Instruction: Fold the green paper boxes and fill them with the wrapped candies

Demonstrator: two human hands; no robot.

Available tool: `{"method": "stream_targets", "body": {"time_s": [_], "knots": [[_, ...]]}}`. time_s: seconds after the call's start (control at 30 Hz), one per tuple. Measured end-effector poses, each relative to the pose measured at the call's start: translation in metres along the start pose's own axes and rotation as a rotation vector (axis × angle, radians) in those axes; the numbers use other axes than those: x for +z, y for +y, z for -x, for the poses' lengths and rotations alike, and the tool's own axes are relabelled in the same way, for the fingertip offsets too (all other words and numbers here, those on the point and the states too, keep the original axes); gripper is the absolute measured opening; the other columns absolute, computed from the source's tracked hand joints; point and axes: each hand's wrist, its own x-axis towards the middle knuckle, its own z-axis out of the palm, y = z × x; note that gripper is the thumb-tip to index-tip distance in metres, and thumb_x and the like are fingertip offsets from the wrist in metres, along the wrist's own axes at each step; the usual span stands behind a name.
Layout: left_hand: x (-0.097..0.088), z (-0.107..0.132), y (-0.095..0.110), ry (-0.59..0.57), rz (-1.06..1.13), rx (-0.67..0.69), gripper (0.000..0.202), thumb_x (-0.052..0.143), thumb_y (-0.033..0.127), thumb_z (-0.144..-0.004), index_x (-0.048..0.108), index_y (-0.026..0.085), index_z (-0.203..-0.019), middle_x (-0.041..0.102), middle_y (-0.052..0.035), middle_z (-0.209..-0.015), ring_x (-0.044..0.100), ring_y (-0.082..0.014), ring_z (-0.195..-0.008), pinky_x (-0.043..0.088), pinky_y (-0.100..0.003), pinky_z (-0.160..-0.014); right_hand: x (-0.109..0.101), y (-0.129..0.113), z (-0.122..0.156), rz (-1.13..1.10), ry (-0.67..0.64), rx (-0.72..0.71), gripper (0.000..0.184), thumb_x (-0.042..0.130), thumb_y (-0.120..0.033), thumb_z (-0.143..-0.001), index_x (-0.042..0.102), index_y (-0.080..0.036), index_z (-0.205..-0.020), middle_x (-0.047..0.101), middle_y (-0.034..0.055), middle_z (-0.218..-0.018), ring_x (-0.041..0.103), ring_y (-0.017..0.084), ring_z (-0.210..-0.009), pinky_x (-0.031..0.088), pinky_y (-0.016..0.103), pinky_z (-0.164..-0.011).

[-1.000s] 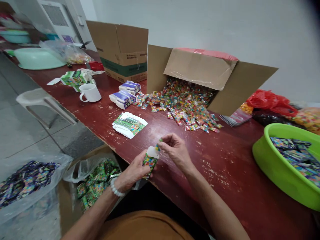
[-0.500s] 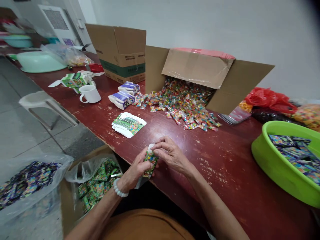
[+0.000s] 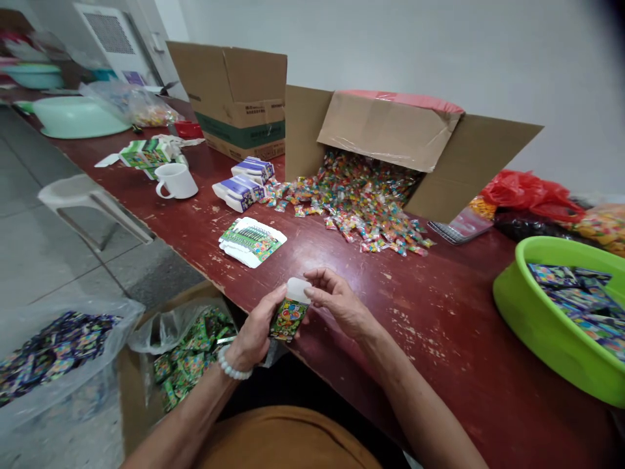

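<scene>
My left hand (image 3: 258, 326) is closed around a small green printed carton (image 3: 288, 318) just over the table's front edge. The carton's white end flap (image 3: 297, 288) sticks up, and its colourful front faces me. At the flap's right edge, my right hand (image 3: 338, 301) has its thumb and bent fingers pinched close against the card. Beyond my hands lies a stack of flattened green-and-white cartons (image 3: 252, 242). Wrapped candies (image 3: 364, 202) spill onto the table out of a tipped cardboard box (image 3: 385, 137).
Two purple cartons (image 3: 239, 194) and a white mug (image 3: 178, 182) stand at the left. A lime-green basin (image 3: 532, 332) holds purple packets at right. Below the table edge are a bag of green packets (image 3: 193, 352) and a bag of purple packets (image 3: 58, 352).
The carton has turned so its broad front faces me, and its white flap shows more fully. My right fingers have shifted from over the carton's top to the flap's right edge.
</scene>
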Motion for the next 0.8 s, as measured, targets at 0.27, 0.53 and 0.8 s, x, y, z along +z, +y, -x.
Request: {"method": "stream_targets", "body": {"time_s": [0.27,0.53,0.8], "knots": [[0.0,-0.002,-0.007,-0.012,0.015,0.086,0.036,0.065,0.044,-0.082,0.064,0.014,-0.102,0.066,-0.0038,-0.069,0.059,-0.0156,-0.054,0.048,-0.023,-0.045,0.017,0.014,0.004,0.023,0.033,-0.089,0.027,0.074,-0.045,-0.075,0.063,-0.021,-0.08,0.062,-0.0004,-0.079,0.054,0.01,-0.05,0.045,0.023,-0.044],[0.003,0.001,0.008,-0.055,0.272,-0.11,0.039,0.048,0.046,-0.093,0.062,0.016,-0.112,0.066,-0.005,-0.07,0.059,-0.0169,-0.047,0.051,-0.028,-0.044,0.014,-0.002,0.007,0.483,-0.046,-0.424,0.012,0.062,-0.031,-0.088,0.071,-0.024,-0.086,0.073,0.0048,-0.097,0.067,0.019,-0.085,0.052,0.033,-0.078],[0.002,-0.002,-0.005,-0.049,0.13,-0.066,0.066,0.043,0.064,-0.09,0.059,0.011,-0.126,0.065,-0.0067,-0.063,0.057,-0.0142,-0.046,0.046,-0.021,-0.041,0.019,0.005,0.004,-0.005,-0.079,-0.054,0.02,0.075,-0.035,-0.075,0.067,-0.017,-0.075,0.073,0.0052,-0.093,0.058,0.01,-0.053,0.047,0.023,-0.046]]}}
